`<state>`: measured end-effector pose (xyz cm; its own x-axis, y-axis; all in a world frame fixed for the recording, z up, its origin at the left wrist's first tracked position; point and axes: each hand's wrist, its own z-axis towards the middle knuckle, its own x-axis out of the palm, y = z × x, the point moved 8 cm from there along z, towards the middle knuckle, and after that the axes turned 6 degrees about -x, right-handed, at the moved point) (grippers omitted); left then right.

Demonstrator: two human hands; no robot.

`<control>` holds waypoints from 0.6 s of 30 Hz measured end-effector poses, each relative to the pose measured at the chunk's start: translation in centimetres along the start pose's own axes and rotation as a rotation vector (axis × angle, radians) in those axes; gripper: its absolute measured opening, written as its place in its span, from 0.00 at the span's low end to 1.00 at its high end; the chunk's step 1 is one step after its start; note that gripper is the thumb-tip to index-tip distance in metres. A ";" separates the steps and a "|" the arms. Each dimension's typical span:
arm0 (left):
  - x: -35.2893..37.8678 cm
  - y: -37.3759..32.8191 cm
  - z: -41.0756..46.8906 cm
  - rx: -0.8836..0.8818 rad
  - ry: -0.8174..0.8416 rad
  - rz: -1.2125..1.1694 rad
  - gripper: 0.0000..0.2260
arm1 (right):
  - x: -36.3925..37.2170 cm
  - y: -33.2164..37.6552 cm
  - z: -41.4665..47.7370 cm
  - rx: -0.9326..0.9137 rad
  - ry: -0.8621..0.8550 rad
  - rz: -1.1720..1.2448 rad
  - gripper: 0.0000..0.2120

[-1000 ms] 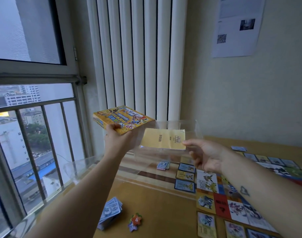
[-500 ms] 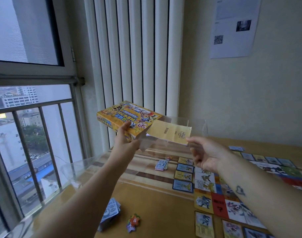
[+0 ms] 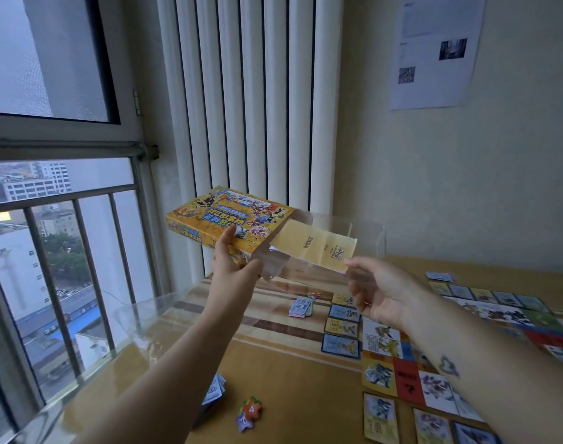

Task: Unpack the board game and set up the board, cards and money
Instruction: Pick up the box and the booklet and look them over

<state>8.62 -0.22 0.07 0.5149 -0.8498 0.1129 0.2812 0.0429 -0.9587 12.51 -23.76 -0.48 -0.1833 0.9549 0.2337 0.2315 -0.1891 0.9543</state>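
Game box (image 3: 222, 216): held aloft far left, left hand (image 3: 232, 267) clamped underneath; now tipped steeper than a second ago. Clear tray (image 3: 366, 232) with yellow leaflet (image 3: 312, 248) protrudes rightward, right hand (image 3: 379, 293) gripping its end. Unpacking judged nearly finished; board (image 3: 411, 382) already laid near right.

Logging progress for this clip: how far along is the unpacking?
Done: board lies flat on the table, cards laid beside it, money out in stacks. In hand: left hand grips the game box, right hand at the clear tray half out of it, yellow booklet inside. Left: empty the tray, set the box aside.
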 end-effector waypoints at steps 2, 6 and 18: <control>0.1 0.0 0.0 -0.010 -0.004 -0.019 0.32 | 0.0 -0.1 -0.2 0.003 -0.013 -0.002 0.05; 0.6 -0.5 -0.5 0.021 -0.018 0.007 0.37 | 0.3 0.0 -0.5 -0.008 -0.025 -0.055 0.07; 0.1 0.2 -0.4 -0.097 -0.228 -0.191 0.28 | 1.7 0.0 -1.6 -0.093 0.035 -0.185 0.07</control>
<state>8.39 -0.49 -0.21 0.6319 -0.6973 0.3382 0.3170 -0.1657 -0.9338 10.65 -22.48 0.24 -0.2477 0.9671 0.0577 0.1019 -0.0332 0.9942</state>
